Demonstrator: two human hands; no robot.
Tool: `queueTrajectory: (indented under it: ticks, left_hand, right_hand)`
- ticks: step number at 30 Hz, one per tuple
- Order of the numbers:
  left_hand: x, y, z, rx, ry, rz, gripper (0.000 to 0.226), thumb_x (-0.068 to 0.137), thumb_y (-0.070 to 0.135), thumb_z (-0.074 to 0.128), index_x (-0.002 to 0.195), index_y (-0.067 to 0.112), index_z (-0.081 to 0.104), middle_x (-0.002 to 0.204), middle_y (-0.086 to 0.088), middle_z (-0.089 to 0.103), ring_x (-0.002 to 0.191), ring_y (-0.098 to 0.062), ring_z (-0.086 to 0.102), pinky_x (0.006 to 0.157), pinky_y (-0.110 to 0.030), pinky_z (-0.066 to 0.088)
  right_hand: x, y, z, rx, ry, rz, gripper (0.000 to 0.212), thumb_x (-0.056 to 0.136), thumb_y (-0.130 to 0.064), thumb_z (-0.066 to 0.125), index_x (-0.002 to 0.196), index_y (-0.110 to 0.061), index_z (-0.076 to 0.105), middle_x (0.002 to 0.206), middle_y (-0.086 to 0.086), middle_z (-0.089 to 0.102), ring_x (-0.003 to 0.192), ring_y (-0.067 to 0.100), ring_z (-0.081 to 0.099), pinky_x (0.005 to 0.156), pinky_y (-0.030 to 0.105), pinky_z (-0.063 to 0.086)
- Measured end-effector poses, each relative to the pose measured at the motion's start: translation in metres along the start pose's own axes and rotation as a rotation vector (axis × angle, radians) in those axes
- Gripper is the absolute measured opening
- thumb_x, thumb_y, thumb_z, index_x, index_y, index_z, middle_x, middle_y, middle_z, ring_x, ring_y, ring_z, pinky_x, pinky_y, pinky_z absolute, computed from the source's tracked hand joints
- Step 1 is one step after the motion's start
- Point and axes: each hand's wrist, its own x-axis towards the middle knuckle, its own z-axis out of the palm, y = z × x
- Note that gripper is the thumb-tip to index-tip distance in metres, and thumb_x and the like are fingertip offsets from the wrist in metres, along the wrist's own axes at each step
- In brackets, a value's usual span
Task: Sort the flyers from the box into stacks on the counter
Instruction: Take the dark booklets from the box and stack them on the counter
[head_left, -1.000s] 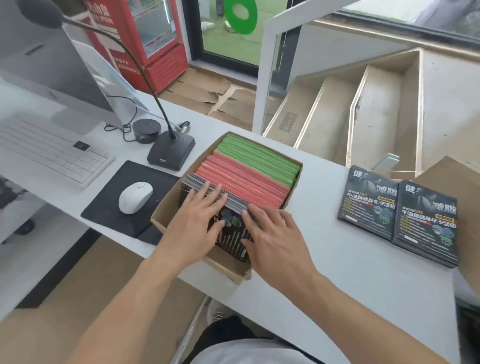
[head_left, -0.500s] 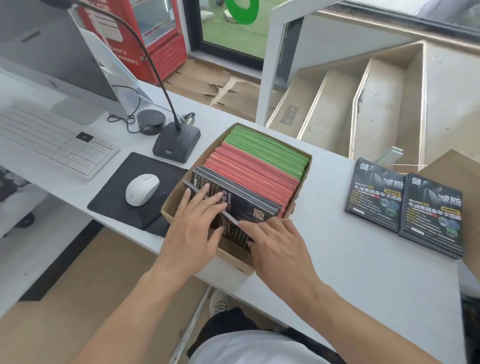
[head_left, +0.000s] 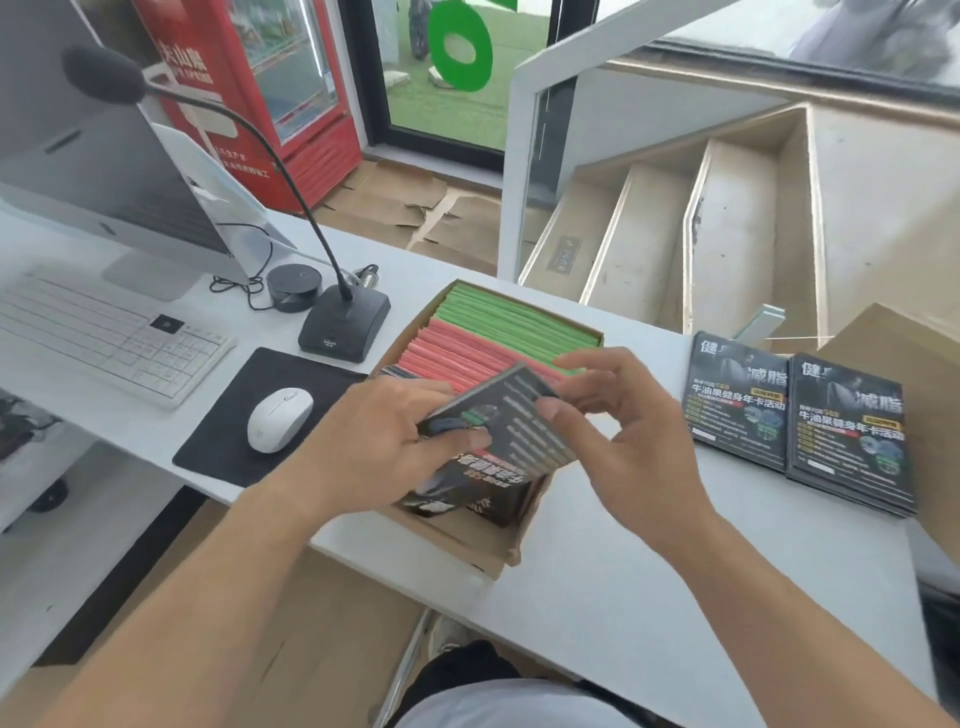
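A cardboard box (head_left: 511, 540) sits on the white counter (head_left: 623, 597), packed with upright green flyers (head_left: 514, 325) at the far end and red flyers (head_left: 462, 358) in the middle. More black flyers (head_left: 467, 499) lean at its near end. Just above the box, my left hand (head_left: 374, 447) grips a bundle of black flyers (head_left: 511, 421) by its left end. My right hand (head_left: 618, 436) pinches the bundle's right edge with thumb and fingers. Two stacks of black flyers (head_left: 743, 400) (head_left: 852, 431) lie flat side by side on the counter to the right.
Left of the box are a desk microphone (head_left: 345, 322), a white mouse (head_left: 279, 426) on a black pad (head_left: 239, 415), a keyboard (head_left: 104, 332) and a monitor (head_left: 93, 171). A brown cardboard piece (head_left: 919, 395) sits at the far right. Stairs drop behind the counter.
Both hands were pressing into the black flyers inside the box. They now hold a bundle of black flyers lifted out above the box's near end.
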Motion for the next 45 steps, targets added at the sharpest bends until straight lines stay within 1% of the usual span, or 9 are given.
queueTrajectory:
  ticks: [7, 14, 22, 26, 30, 33, 35, 38, 45]
  left_hand:
    - [0.046, 0.052, 0.065, -0.774, 0.225, -0.350, 0.050, 0.080, 0.057, 0.078, 0.094, 0.009, 0.075, 0.097, -0.025, 0.072, 0.089, -0.039, 0.071, 0.093, -0.057, 0.055]
    - [0.101, 0.071, 0.164, -0.941, -0.009, -0.510, 0.006, 0.088, 0.036, 0.077, 0.091, 0.031, 0.080, 0.100, 0.000, 0.079, 0.099, -0.027, 0.074, 0.101, -0.053, 0.052]
    - [0.125, 0.093, 0.199, -0.346, -0.125, -0.055, 0.030, 0.091, 0.056, 0.063, 0.073, 0.032, 0.062, 0.076, 0.002, 0.062, 0.077, -0.027, 0.062, 0.071, -0.047, 0.050]
    - [0.141, 0.115, 0.193, 0.253, -0.299, 0.270, 0.027, 0.097, 0.057, 0.052, 0.094, 0.035, 0.068, 0.090, 0.013, 0.063, 0.085, -0.018, 0.058, 0.066, -0.035, 0.034]
    - [0.147, 0.109, 0.196, 0.274, -0.356, 0.201, 0.041, 0.088, 0.068, 0.058, 0.099, 0.031, 0.069, 0.096, 0.010, 0.067, 0.093, -0.018, 0.062, 0.077, -0.038, 0.047]
    - [0.142, 0.088, 0.185, 0.093, 0.119, 0.173, 0.053, 0.078, 0.049, 0.081, 0.125, 0.029, 0.064, 0.128, 0.013, 0.060, 0.122, -0.011, 0.051, 0.109, -0.035, 0.039]
    - [0.131, 0.084, 0.179, -0.212, 0.335, -0.147, 0.081, 0.075, 0.041, 0.087, 0.145, 0.028, 0.046, 0.140, 0.016, 0.047, 0.131, -0.005, 0.040, 0.112, -0.028, 0.030]
    - [0.113, 0.088, 0.192, -0.861, 0.060, -0.697, 0.108, 0.068, 0.049, 0.091, 0.155, 0.027, 0.030, 0.142, 0.011, 0.051, 0.126, -0.009, 0.052, 0.108, -0.033, 0.038]
    - [0.125, 0.098, 0.207, -1.200, 0.018, -0.667, 0.013, 0.096, 0.021, 0.067, 0.108, 0.018, 0.070, 0.102, -0.006, 0.079, 0.092, -0.024, 0.075, 0.083, -0.040, 0.057]
  right_hand:
    - [-0.007, 0.019, -0.063, 0.386, -0.042, 0.276, 0.033, 0.094, -0.011, 0.062, 0.127, -0.009, 0.059, 0.116, 0.010, 0.074, 0.108, 0.024, 0.070, 0.089, 0.033, 0.056]
    - [-0.040, 0.065, -0.122, 0.010, 0.283, 0.328, 0.023, 0.095, -0.004, 0.066, 0.111, -0.021, 0.069, 0.099, -0.005, 0.077, 0.092, 0.014, 0.072, 0.083, 0.033, 0.057]
    - [-0.053, 0.067, -0.170, -0.587, 0.585, 0.189, 0.081, 0.074, -0.022, 0.089, 0.140, -0.034, 0.044, 0.138, -0.013, 0.049, 0.131, 0.012, 0.042, 0.108, 0.036, 0.038]
    - [-0.047, 0.047, -0.181, -0.998, 0.174, -0.079, 0.070, 0.076, -0.026, 0.085, 0.139, -0.031, 0.055, 0.131, -0.009, 0.062, 0.124, 0.020, 0.054, 0.101, 0.044, 0.045]
    - [-0.047, 0.057, -0.185, -0.748, 0.120, 0.254, 0.015, 0.085, -0.030, 0.079, 0.094, -0.039, 0.070, 0.084, -0.019, 0.070, 0.081, 0.010, 0.063, 0.071, 0.033, 0.051]
    - [-0.056, 0.070, -0.191, -0.453, 0.381, 0.315, 0.013, 0.085, -0.025, 0.081, 0.085, -0.033, 0.071, 0.077, -0.018, 0.070, 0.070, 0.006, 0.062, 0.058, 0.024, 0.048]
    - [-0.060, 0.079, -0.191, -0.154, 0.619, 0.406, 0.011, 0.085, -0.020, 0.081, 0.086, -0.025, 0.072, 0.080, -0.009, 0.074, 0.072, 0.008, 0.068, 0.057, 0.021, 0.051]
    - [-0.061, 0.090, -0.181, 0.409, 0.816, 0.599, 0.014, 0.086, -0.013, 0.078, 0.096, -0.014, 0.068, 0.096, 0.010, 0.077, 0.076, 0.015, 0.074, 0.066, 0.033, 0.056]
    - [-0.063, 0.099, -0.134, 0.408, 0.659, 0.697, 0.017, 0.088, -0.015, 0.077, 0.101, -0.013, 0.067, 0.093, 0.006, 0.078, 0.082, 0.018, 0.073, 0.077, 0.036, 0.058]
